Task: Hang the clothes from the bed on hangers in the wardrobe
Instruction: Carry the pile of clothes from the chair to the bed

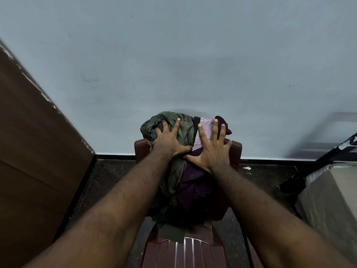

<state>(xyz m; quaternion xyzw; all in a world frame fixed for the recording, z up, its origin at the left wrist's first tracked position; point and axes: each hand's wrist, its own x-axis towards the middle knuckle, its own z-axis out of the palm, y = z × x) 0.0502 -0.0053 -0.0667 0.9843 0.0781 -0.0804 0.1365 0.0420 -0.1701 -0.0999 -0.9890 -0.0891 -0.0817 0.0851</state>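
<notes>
The pile of clothes [193, 188] is heaped on a maroon plastic chair [193, 252], covering the seat's rear half and rising above the backrest. It is a crumpled, bundled mass. An olive-green garment [185, 130] bulges at the top on the chair's left side and trails down toward the seat as a narrow band. A dark purple garment [195, 182] fills the middle and the chair's right side. A pale lilac cloth [207, 126] shows as a small patch at the top, and a dark green corner pokes out at the pile's front edge on the seat.

Both hands lie flat on top of the pile with fingers spread and straight, gripping nothing. The left hand [170, 140] presses on the olive garment, and the right hand [212, 151] lies across the lilac cloth and the purple fabric, thumbs almost meeting.

The chair's back stands against a pale blue wall [173, 64], so the pile has no room behind it. Left of the chair, beyond a strip of dark speckled floor [108, 180], stands a tall brown wooden panel [38, 151]. Right of the chair, a fan grille [318, 171] and a beige covered bulk [332, 206] sit near. The front slats of the seat are bare.

The pile's long axis runs from the chair's front edge back and up toward the wall.
</notes>
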